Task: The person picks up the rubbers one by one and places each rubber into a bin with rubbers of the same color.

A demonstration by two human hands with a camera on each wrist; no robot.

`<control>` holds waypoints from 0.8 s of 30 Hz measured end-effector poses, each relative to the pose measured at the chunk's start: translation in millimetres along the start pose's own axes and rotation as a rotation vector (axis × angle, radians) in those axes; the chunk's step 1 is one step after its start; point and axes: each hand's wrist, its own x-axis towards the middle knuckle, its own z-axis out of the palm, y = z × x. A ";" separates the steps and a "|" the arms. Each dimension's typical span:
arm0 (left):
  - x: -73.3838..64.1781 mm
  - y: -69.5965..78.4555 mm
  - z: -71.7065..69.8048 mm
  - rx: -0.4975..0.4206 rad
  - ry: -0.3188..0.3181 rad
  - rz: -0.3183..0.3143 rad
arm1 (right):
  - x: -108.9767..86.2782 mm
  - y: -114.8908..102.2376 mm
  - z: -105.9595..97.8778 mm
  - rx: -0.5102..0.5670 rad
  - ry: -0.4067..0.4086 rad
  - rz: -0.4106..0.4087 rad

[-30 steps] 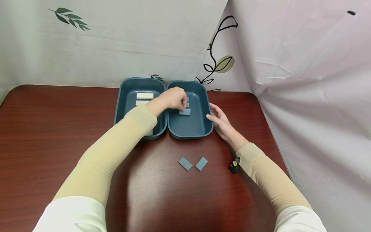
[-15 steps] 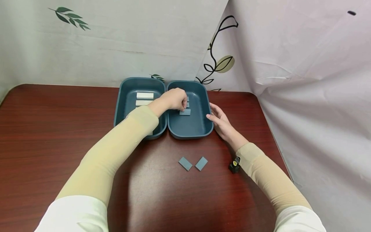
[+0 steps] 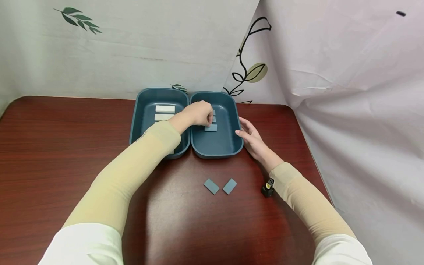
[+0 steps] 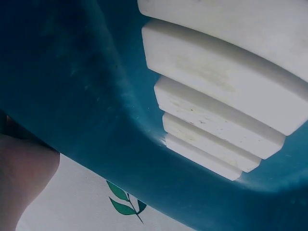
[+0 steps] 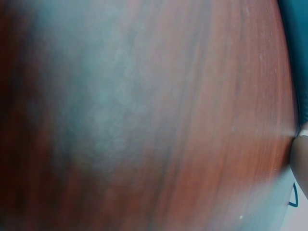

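Observation:
In the head view my left hand [image 3: 200, 113] reaches into the right blue tray [image 3: 216, 149]. Its fingertips pinch down at the upper edge of a grey-blue tile [image 3: 211, 128], the nearest in a column. Two more tiles [image 3: 214, 119] behind it are partly covered by the fingers. My right hand [image 3: 253, 140] holds that tray's right side, thumb over the rim and fingers along the outer wall. The right wrist view catches only a finger [image 5: 301, 161] beside the tray wall [image 5: 296, 43]. White blocks [image 4: 211, 72] lie in a row inside the left tray [image 3: 134, 127], partly under my left forearm.
Two loose grey-blue tiles, a left one [image 3: 211, 186] and a right one [image 3: 229, 186], lie on the reddish-brown table [image 3: 185, 224] in front of the trays. A small black device [image 3: 267, 187] sits at the right wrist. A pale leaf-patterned curtain [image 3: 139, 48] hangs behind.
Almost nothing differs. Both hands keep their places on the tile and the tray; the whole view has shifted very slightly.

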 end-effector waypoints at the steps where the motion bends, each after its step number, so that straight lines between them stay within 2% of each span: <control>1: 0.2 -0.4 0.1 0.001 0.000 -0.001 | 0.1 0.0 0.0 0.000 -0.001 -0.001; 24: -1.3 -1.4 2.3 0.015 0.017 0.006 | 0.3 0.5 0.3 0.005 0.011 0.008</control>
